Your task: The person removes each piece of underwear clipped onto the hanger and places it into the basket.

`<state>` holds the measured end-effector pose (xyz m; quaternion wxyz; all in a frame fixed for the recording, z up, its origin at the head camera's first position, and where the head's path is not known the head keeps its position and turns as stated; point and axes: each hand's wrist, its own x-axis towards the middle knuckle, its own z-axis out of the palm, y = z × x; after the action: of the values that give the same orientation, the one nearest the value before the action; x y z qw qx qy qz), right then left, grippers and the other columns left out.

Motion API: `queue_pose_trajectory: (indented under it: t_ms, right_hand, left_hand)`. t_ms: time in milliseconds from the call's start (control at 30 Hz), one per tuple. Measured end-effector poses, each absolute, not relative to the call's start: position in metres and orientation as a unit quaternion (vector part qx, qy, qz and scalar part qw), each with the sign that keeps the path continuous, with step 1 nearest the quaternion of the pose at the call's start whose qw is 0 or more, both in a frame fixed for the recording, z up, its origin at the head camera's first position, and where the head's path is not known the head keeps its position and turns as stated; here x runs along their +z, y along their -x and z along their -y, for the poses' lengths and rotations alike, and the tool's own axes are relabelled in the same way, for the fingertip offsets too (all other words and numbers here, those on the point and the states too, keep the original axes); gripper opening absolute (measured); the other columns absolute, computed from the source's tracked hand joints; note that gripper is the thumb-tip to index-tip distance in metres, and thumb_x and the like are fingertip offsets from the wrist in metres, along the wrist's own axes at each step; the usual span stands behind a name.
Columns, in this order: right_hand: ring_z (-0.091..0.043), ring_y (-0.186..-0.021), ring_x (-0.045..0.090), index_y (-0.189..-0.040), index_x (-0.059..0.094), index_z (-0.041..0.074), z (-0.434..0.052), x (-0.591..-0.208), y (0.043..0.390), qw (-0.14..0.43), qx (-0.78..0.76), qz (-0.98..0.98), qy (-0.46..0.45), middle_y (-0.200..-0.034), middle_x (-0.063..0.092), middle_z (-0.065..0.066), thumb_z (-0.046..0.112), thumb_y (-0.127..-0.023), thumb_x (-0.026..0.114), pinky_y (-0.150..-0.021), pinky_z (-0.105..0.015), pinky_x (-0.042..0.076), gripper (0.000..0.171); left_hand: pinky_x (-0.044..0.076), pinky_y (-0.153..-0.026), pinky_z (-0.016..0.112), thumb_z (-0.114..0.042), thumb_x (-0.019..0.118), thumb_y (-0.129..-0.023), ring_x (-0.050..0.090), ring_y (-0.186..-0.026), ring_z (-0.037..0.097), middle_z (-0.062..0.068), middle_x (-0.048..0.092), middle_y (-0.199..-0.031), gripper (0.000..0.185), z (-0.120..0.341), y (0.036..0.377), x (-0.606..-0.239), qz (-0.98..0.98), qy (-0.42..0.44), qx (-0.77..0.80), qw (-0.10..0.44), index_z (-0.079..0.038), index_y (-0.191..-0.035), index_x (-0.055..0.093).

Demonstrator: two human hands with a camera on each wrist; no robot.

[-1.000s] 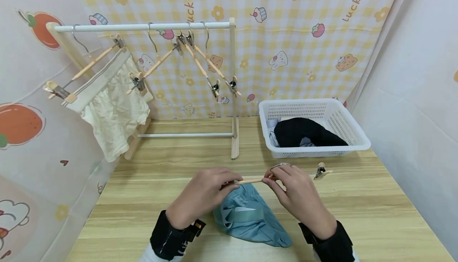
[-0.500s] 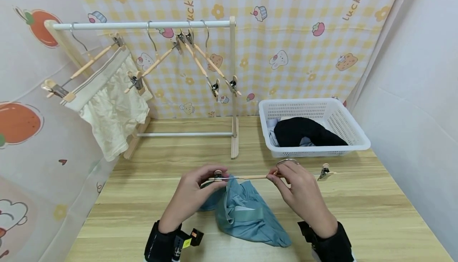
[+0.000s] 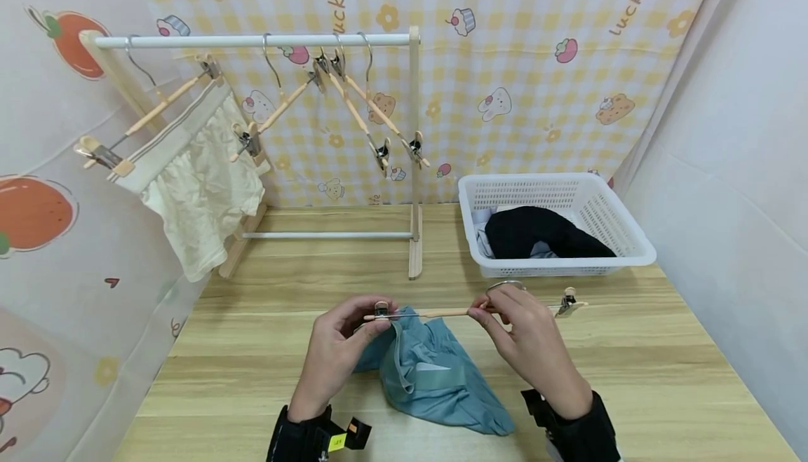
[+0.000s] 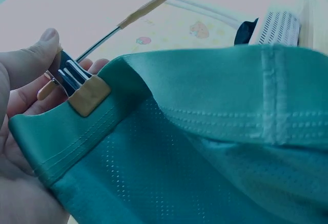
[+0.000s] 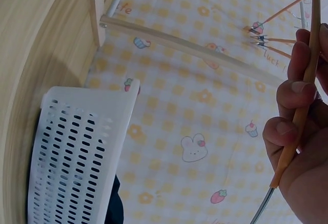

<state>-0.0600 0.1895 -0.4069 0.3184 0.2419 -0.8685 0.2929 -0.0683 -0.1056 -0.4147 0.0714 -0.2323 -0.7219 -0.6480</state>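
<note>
A blue-green garment lies on the wooden table in front of me. A wooden clip hanger is held level just above it. My left hand pinches the hanger's left clip, which bites the garment's waistband. My right hand grips the hanger's wooden bar near its middle, by the metal hook. The hanger's right clip is bare.
A small clothes rack stands at the back with several bare clip hangers and a cream garment hung at its left. A white basket holding dark clothes sits at the right. Patterned curtains close in the table.
My left hand shifted left along the hanger and lifted the garment's waistband, which now sits in the left clip. My right hand stays on the bar.
</note>
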Motion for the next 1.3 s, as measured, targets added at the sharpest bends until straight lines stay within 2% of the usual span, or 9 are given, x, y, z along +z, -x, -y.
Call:
queue_pose_trajectory:
  t_ms: [300,600,833,1000,1200,1300]
  right_hand:
    - [-0.004,-0.072,0.050,-0.093,0.074,0.019,-0.1875,-0.4113,0.0607,0.305,0.299,0.870,-0.247,-0.089,0.067,0.012,0.008,-0.086,0.088,-0.065,-0.011,0.037,0.019]
    - [-0.009,-0.071,0.052,-0.095,0.075,0.018,-0.1869,-0.4118,0.0617,0.307,0.295,0.870,-0.248,-0.089,0.068,0.010,0.007,-0.086,0.087,-0.065,-0.012,0.037,0.018]
    - [-0.006,-0.072,0.050,-0.094,0.075,0.017,-0.1874,-0.4124,0.0616,0.305,0.298,0.870,-0.247,-0.089,0.067,0.010,0.007,-0.086,0.087,-0.065,-0.012,0.037,0.018]
    - [-0.002,-0.073,0.049,-0.094,0.075,0.018,-0.1876,-0.4122,0.0615,0.304,0.300,0.869,-0.248,-0.089,0.067,0.011,0.007,-0.086,0.087,-0.065,-0.012,0.038,0.018]
    - [-0.003,-0.073,0.050,-0.094,0.075,0.018,-0.1875,-0.4120,0.0608,0.303,0.301,0.871,-0.245,-0.089,0.068,0.011,0.006,-0.086,0.087,-0.065,-0.011,0.038,0.018]
    - [-0.004,-0.072,0.050,-0.094,0.075,0.017,-0.1877,-0.4119,0.0608,0.303,0.299,0.871,-0.245,-0.089,0.068,0.010,0.006,-0.086,0.087,-0.065,-0.011,0.038,0.018]
  left_hand:
    - [0.064,-0.090,0.028,0.003,0.070,-0.102,0.079,-0.103,0.017,0.021,0.078,-0.112,0.018,0.1043,0.0659,-0.4166,0.712,0.225,-0.660,0.083,0.002,-0.120,0.074]
    - [0.064,-0.090,0.027,0.007,0.070,-0.099,0.077,-0.100,0.012,0.019,0.078,-0.107,0.017,0.1023,0.0672,-0.4189,0.711,0.232,-0.653,0.114,0.000,-0.113,0.075]
    - [0.063,-0.093,0.026,0.009,0.069,-0.099,0.077,-0.104,0.011,0.023,0.075,-0.111,0.021,0.1039,0.0670,-0.4201,0.702,0.243,-0.662,0.100,0.007,-0.120,0.071]
    - [0.062,-0.094,0.026,0.007,0.069,-0.100,0.076,-0.107,0.010,0.020,0.074,-0.115,0.025,0.1058,0.0654,-0.4198,0.697,0.239,-0.672,0.073,0.011,-0.125,0.067]
    - [0.059,-0.099,0.023,0.003,0.071,-0.101,0.074,-0.112,0.011,0.019,0.074,-0.122,0.034,0.1078,0.0625,-0.4154,0.717,0.219,-0.660,0.051,0.004,-0.135,0.066]
    - [0.055,-0.106,0.024,0.001,0.074,-0.100,0.070,-0.120,0.013,0.015,0.074,-0.130,0.044,0.1069,0.0605,-0.4104,0.743,0.210,-0.631,0.069,-0.004,-0.143,0.065]
